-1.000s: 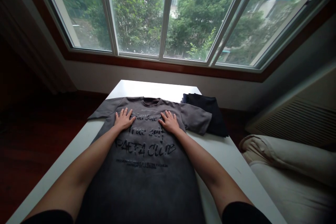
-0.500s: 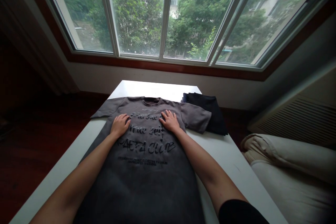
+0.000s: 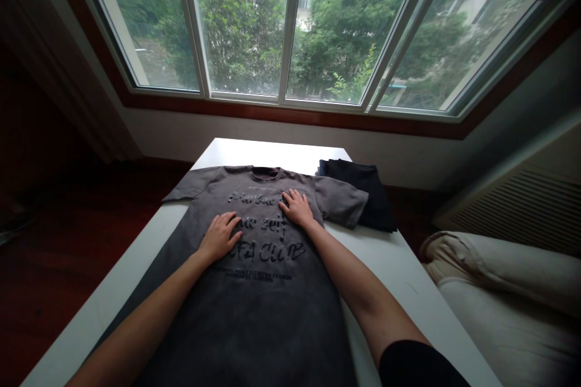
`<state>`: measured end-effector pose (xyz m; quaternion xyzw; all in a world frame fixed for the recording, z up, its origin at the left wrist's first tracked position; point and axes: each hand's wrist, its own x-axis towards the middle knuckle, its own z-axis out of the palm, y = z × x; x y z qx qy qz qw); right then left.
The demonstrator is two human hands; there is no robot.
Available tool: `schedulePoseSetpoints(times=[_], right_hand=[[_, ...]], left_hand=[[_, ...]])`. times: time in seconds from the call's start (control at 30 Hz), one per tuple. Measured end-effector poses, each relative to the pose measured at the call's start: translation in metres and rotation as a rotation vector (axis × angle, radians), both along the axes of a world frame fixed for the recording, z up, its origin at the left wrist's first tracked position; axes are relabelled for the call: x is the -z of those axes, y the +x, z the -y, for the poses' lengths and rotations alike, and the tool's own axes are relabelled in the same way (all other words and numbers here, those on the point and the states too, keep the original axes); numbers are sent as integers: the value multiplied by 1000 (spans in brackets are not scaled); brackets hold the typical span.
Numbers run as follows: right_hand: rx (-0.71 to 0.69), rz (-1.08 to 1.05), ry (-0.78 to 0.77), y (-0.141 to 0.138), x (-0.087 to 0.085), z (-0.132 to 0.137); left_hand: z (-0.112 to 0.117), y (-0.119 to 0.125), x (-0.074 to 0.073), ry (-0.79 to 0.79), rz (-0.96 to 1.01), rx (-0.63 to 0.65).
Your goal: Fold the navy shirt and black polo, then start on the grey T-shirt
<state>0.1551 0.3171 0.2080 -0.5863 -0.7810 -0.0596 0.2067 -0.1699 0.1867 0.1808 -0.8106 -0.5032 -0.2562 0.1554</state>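
Observation:
A dark grey T-shirt (image 3: 272, 320) with black lettering lies spread face up, its collar toward the window and both short sleeves out to the sides. My left hand (image 3: 220, 236) rests on the left of the printed chest, fingers stretched out and covering some letters. Higher up on the right, my right hand (image 3: 297, 207) lies flat on the cloth near the top line of print, fingers extended. Neither hand grips the fabric. The shirt's right sleeve overlaps a stack of folded dark clothes (image 3: 379, 193).
Beneath the shirt is a white table (image 3: 403, 290), its far end close to the wall under a wide window (image 3: 281, 36). Beige rolled bedding or a cushion (image 3: 503, 272) sits beyond the right edge. Dark reddish floor (image 3: 59, 278) shows on the left.
My left hand has slid down and to the right across the print, covering different letters. My right hand has stayed almost in place on the shirt.

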Motion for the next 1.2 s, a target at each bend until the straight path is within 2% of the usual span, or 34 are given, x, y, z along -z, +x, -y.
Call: schedulePoseSetpoints(times=[0.27, 0.4, 0.6, 0.67, 0.77, 0.9, 1.03, 1.2], right_hand=[[9, 3, 6, -2, -1, 1], [15, 4, 8, -4, -1, 1], [23, 6, 51, -6, -5, -2], [38, 1, 71, -8, -14, -10], [45, 6, 55, -14, -37, -33], [14, 33, 71, -26, -71, -76], [65, 29, 112, -38, -97, -120], [165, -2, -40, -48, -118, -164]], left_hand=[[12, 50, -2, -165, -86, 164], [14, 74, -1, -201, -110, 178], [15, 80, 5, -171, -98, 196], [14, 78, 4, -171, -89, 197], [12, 76, 2, -179, -69, 200], [8, 73, -1, -189, -33, 219], [1, 69, -3, -206, 8, 224], [-7, 67, -5, -210, 72, 241]])
